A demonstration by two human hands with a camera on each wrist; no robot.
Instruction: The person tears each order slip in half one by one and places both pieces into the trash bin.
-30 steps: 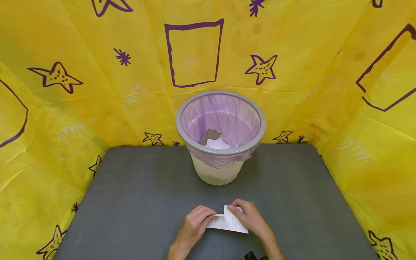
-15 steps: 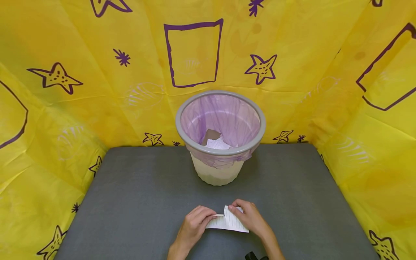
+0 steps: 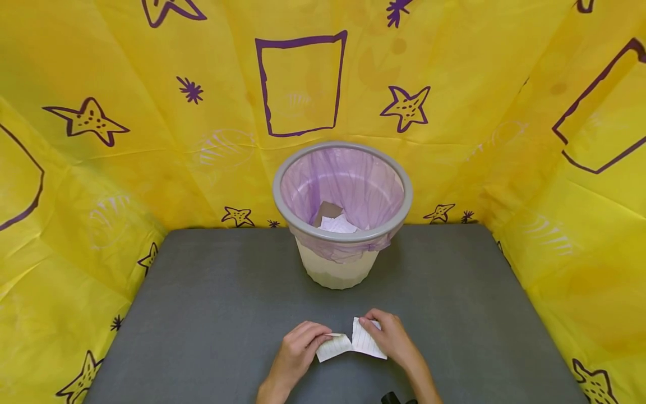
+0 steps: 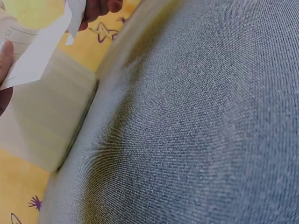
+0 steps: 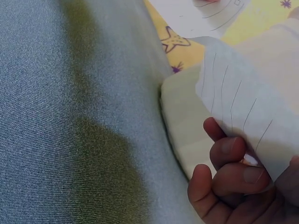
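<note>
A lined sheet of paper (image 3: 369, 340) is held between both hands, low over the table in the head view. A tear runs down from its top edge, and the two halves meet near the bottom edge. My left hand (image 3: 299, 350) pinches the left half by its upper corner. On the other side, my right hand (image 3: 392, 336) pinches the right half between thumb and fingers. In the right wrist view the ruled paper (image 5: 233, 88) rises from the curled fingers (image 5: 240, 179). The left wrist view catches the paper (image 4: 39, 53) at its upper left edge, beside the left thumb (image 4: 5, 58).
Behind the hands stands a cream bin (image 3: 338, 272) with a grey rim and a purple liner (image 3: 348, 174); white paper scraps (image 3: 338, 223) and a brown piece (image 3: 329, 210) lie inside. The grey table (image 3: 217, 303) is enclosed by yellow cloth (image 3: 217, 112). A black object (image 3: 391, 398) shows at the bottom edge.
The tear in the paper has lengthened downward, and its halves have spread apart. My left hand has shifted slightly left, my right hand slightly right. The bin has stayed put.
</note>
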